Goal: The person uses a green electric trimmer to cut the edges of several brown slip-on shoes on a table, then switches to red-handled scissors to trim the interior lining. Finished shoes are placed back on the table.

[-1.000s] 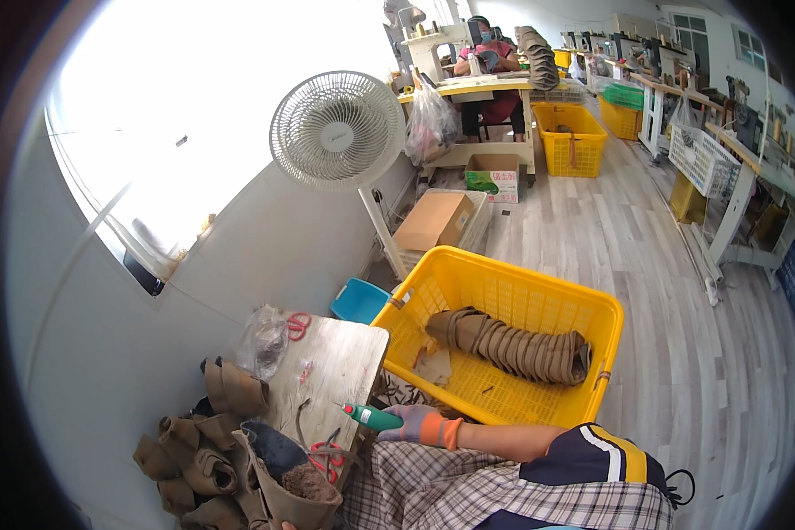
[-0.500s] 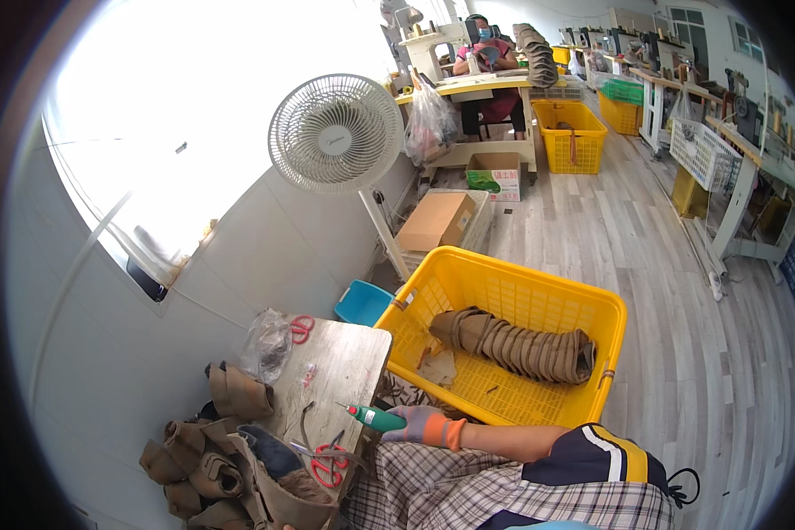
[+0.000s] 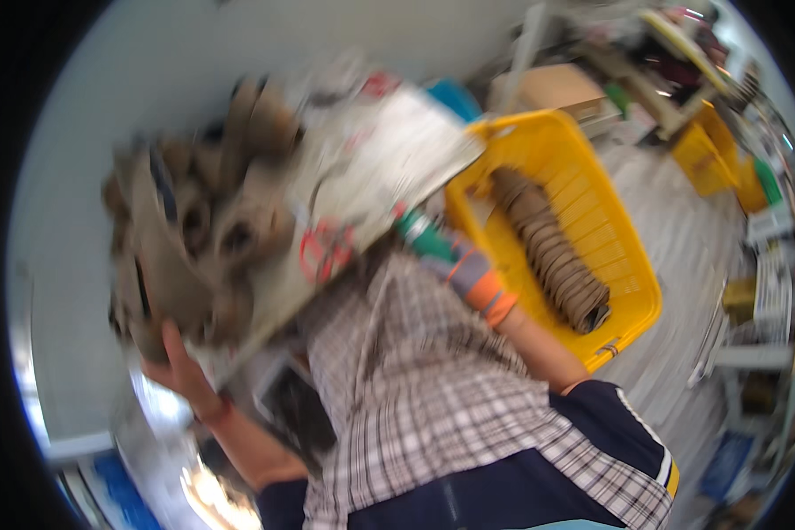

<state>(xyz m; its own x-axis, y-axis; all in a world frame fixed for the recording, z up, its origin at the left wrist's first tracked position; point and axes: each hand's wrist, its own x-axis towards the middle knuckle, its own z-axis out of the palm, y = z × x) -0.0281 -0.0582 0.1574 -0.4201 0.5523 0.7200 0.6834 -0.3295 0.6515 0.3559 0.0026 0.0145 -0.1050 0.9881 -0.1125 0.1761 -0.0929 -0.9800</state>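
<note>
clasping a green tool point(image 3: 426, 235) is the right grip point(image 3: 468, 270), while the left grip point(image 3: 184, 374) clamps a brown piece point(image 3: 173, 281).

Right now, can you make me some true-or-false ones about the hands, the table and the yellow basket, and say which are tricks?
1. The right hand wears a grey and orange glove. True.
2. Its grip is around red-handled scissors. False: it holds a green handheld tool; the scissors lie on the table.
3. The left hand holds a curved brown piece. True.
4. The row of nested brown pieces lies on the table. False: it lies in the yellow plastic basket.
5. A plaid cloth covers the person's lap. True.
</note>
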